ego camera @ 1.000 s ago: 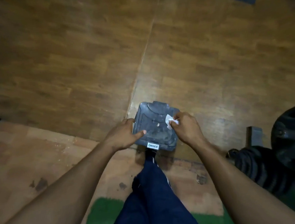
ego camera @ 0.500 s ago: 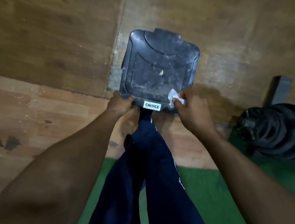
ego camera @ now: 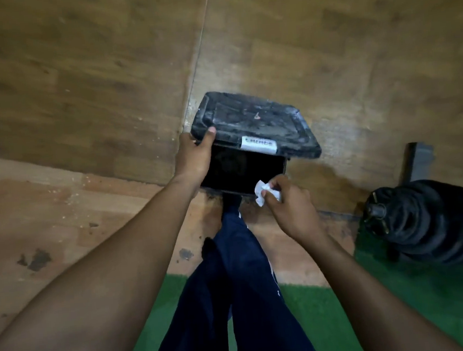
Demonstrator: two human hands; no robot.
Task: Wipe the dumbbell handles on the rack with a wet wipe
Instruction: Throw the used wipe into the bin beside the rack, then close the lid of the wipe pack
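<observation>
Dim wood-plank floor (ego camera: 76,77) meets green turf (ego camera: 403,300), black weight plates (ego camera: 431,228) stacked right.

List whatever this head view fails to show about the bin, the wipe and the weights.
- Bin interior: only blackness shows under the raised lid; contents unseen.
- Lid label: motion blur makes the text unreadable.
- Wet wipe: crumpled in the right hand; the fingers hide most of it.
- Left hand: fingertips hidden beneath the lid edge.
- Weight plates: cut off by the right edge; no dumbbell rack in view.
</observation>
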